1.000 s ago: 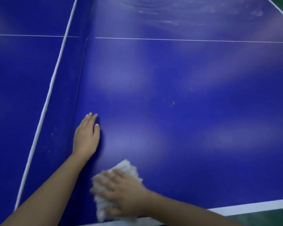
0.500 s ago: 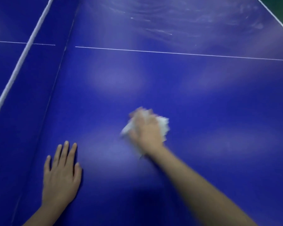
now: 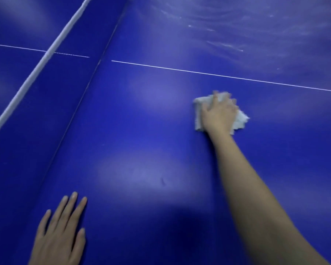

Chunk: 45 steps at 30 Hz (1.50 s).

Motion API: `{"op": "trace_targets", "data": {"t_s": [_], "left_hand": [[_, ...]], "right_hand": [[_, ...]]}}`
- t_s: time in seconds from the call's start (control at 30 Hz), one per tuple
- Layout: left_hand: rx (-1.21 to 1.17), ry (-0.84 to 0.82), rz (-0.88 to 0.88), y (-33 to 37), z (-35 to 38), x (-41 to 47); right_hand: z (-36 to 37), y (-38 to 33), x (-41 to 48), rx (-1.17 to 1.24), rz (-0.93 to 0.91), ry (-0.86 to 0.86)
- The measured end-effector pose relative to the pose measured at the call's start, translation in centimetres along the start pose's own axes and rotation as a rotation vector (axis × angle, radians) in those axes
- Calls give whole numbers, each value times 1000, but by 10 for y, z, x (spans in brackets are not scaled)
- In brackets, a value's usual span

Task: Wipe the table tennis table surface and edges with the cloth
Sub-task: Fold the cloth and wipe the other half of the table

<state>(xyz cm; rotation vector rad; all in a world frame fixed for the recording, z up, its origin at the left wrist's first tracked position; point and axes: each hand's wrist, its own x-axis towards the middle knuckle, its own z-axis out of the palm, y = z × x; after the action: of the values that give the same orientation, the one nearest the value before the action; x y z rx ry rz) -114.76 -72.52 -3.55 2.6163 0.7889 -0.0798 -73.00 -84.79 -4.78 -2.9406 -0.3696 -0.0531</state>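
Right hand (image 3: 219, 113), fingers curled over a crumpled white cloth (image 3: 241, 119), presses it onto the glossy blue counter (image 3: 141, 131) just short of a thin white line (image 3: 227, 75). Left hand (image 3: 59, 236) rests spread flat. Risk: the bunched cloth may leave streaks, the bare palm prints.

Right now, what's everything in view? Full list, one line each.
table: one, blue, fills the view
net: one, blue with a white top band, runs diagonally across the upper left
line: one, thin white, crosses the table beyond the cloth
streaks: several, whitish, far right part of the table
speck: one, dark, on the table between the arms
cloth: one, white, bunched on the table under the right hand
left hand: flat on the table, bottom left, fingers straight
right hand: on top of the cloth, arm stretched out, too blurred to read the grip
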Motion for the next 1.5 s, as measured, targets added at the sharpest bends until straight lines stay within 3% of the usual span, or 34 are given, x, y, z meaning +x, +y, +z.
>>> {"op": "trace_targets", "data": {"t_s": [0.07, 0.17, 0.2, 0.27, 0.33, 0.5, 0.6, 0.67, 0.8, 0.83, 0.87, 0.97, 1.03, 1.13, 1.27, 1.37, 1.43, 1.5], "left_hand": [[26, 2, 12, -4, 0, 1], [75, 3, 20, -8, 2, 0], [95, 15, 21, -10, 4, -1], [121, 41, 17, -10, 7, -2], [123, 66, 6, -10, 7, -3], [148, 81, -13, -9, 7, -7], [141, 84, -31, -8, 6, -8], [142, 92, -36, -8, 7, -9], [136, 121, -38, -8, 7, -11], [132, 134, -44, -7, 7, -12], [119, 148, -53, -4, 6, -15], [44, 145, -106, 3, 7, -37], [9, 115, -106, 6, 8, -70], [-37, 100, -79, 7, 3, -129], [-83, 182, -90, -2, -7, -186], [-118, 256, -93, -12, -18, -219], [-130, 291, -68, -18, -25, -240], [-137, 307, -35, -24, -29, -259]], "right_hand": [[12, -67, -48, 81, -400, -48], [21, -127, -176, 196, -1172, -160], [16, -127, -211, 177, -1351, -235], [13, -117, -228, 229, -1499, -376], [19, -123, -183, 300, -1442, -284], [31, -155, -36, 69, -712, -178], [34, -168, -39, 149, -543, -159], [30, -172, -74, 181, -618, -154], [15, -148, -165, 164, -1338, -336], [11, -138, -171, 136, -1425, -356], [8, -131, -171, 145, -1379, -348], [8, -113, -171, 176, -787, -198], [8, -112, -193, 91, -587, -156], [9, -131, -255, 91, -782, -170], [1, -149, -367, 122, -1284, -357], [-9, -125, -455, 122, -1624, -513], [-15, -103, -467, 150, -1725, -549], [-15, -91, -454, 128, -1658, -540]]}}
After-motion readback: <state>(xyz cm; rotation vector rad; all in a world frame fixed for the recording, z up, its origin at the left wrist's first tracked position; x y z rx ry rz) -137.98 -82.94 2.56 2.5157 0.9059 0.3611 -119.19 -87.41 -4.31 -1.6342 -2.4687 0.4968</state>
